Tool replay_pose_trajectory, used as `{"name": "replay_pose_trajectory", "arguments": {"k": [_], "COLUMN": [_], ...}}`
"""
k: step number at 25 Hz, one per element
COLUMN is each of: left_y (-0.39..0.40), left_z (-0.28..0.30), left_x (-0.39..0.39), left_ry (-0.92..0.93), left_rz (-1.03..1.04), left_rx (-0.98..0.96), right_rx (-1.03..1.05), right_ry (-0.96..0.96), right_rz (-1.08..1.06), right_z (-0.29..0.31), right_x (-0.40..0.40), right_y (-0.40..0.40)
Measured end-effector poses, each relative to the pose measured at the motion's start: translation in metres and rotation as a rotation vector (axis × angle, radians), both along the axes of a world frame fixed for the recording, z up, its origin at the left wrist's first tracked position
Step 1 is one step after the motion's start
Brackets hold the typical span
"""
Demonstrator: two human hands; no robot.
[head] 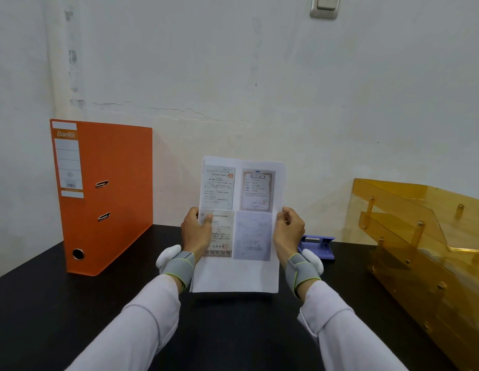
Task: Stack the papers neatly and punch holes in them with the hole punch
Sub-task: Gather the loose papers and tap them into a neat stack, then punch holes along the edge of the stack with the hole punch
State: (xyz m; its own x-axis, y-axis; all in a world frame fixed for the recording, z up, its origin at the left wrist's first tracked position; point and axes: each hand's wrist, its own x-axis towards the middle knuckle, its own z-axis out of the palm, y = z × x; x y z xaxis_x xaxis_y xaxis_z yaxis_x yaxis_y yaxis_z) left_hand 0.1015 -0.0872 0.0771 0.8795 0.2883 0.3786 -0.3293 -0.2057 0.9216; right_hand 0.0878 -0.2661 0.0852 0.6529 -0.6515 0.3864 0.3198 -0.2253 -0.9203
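A stack of white papers (249, 199), its top sheet printed with several small document pictures, stands upright on its bottom edge on the black table (59, 311). My left hand (197, 232) grips the stack's left edge and my right hand (288, 234) grips its right edge, thumbs on the front. A purple hole punch (320, 246) lies on the table behind my right wrist, partly hidden by it.
An orange lever-arch binder (104, 196) stands upright at the left by the wall. Amber plastic letter trays (425, 242) fill the right side of the table. The wall runs close behind the table's far edge.
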Motion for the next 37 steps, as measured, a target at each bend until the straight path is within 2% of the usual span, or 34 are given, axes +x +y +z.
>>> {"name": "replay_pose_trajectory", "arguments": {"k": [10, 22, 26, 31, 37], "left_y": [0.015, 0.008, 0.004, -0.004, -0.016], "left_z": [-0.001, -0.027, -0.037, -0.055, -0.075], "left_x": [0.011, 0.035, 0.050, 0.070, 0.087], "left_ry": [0.072, 0.103, 0.125, 0.189, 0.262], "left_rz": [-0.287, -0.293, -0.289, -0.271, -0.266], "left_rx": [0.063, 0.011, -0.026, -0.052, -0.086], "right_rx": [0.159, 0.293, 0.431, 0.456, 0.556], "right_ry": [0.188, 0.300, 0.280, 0.259, 0.247], "right_rz": [0.195, 0.378, 0.314, 0.105, -0.001], "right_z": [0.004, -0.013, -0.022, -0.041, -0.054], "right_x": [0.015, 0.027, 0.033, 0.047, 0.063], "right_y": [-0.031, -0.045, -0.060, -0.084, -0.105]}}
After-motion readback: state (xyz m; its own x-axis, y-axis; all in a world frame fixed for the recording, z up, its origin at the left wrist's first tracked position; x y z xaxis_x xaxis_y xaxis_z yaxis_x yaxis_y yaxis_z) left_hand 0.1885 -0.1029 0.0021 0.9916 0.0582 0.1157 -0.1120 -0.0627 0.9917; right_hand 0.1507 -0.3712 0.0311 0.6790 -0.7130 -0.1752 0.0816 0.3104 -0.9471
